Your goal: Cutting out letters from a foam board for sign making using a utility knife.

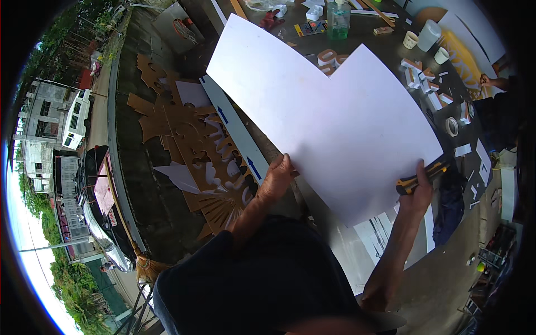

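Note:
A large white sheet (329, 123) with a V-shaped notch in its far edge is held up over the table, slightly tilted. My left hand (277, 177) is closed on its left edge, thumb on top and fingers mostly hidden. At its lower right corner, my right hand (420, 192) is closed around a yellow and black utility knife (422, 177) and also touches the sheet. Whether the knife's blade is out, I cannot tell. Under the near part of the sheet lies a paper with dark line marks (375, 234), partly covered.
Brown cut-out panels (187, 137) and a long board with blue arrows (237, 134) lie to the left. On the dark table stand a green liquid bottle (338, 22), cups (410, 39), white-and-brown letter pieces (427, 84) and a tape roll (451, 127). Another person's hand (491, 82) is at far right.

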{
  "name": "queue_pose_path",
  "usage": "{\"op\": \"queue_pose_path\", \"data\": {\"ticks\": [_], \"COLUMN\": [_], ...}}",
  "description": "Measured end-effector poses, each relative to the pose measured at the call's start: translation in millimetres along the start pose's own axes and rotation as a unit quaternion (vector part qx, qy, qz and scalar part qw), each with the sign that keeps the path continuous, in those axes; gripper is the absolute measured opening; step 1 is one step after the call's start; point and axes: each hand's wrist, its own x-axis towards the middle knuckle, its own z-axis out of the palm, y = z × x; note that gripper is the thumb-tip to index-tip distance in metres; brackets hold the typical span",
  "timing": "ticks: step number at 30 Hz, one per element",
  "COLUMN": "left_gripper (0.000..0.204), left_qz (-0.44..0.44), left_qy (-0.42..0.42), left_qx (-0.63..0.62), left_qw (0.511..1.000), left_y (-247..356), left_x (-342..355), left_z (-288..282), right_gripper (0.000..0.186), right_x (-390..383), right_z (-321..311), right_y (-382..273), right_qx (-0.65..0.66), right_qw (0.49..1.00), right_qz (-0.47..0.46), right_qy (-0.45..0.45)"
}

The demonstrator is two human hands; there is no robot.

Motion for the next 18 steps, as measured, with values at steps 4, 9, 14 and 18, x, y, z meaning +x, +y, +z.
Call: {"op": "queue_pose_path", "data": {"ticks": [4,9,14,18], "left_gripper": [0.020,0.028,0.038,0.046], "left_qz": [0.183,0.244,0.273,0.278], "left_qy": [0.151,0.274,0.273,0.297], "left_qx": [-0.066,0.008,0.041,0.117], "left_qw": [0.969,0.930,0.921,0.906], "left_y": [47.5,149.5,231.1,280.4], "left_x": [38.9,118.8,216.9,299.4], "left_z": [-48.3,-137.5,-246.9,-309.9], "right_gripper": [0.034,0.022,0.016,0.015], "right_x": [7.0,17.8,7.7,3.1], "right_z": [96.2,175.0,196.5,184.8], "right_y": [76.3,161.2,174.1,175.9], "right_qx": [0.039,0.072,-0.111,-0.229], "right_qw": [0.996,0.967,0.966,0.949], "right_qz": [0.077,0.160,0.119,0.119], "right_qy": [-0.019,-0.184,-0.199,-0.180]}}
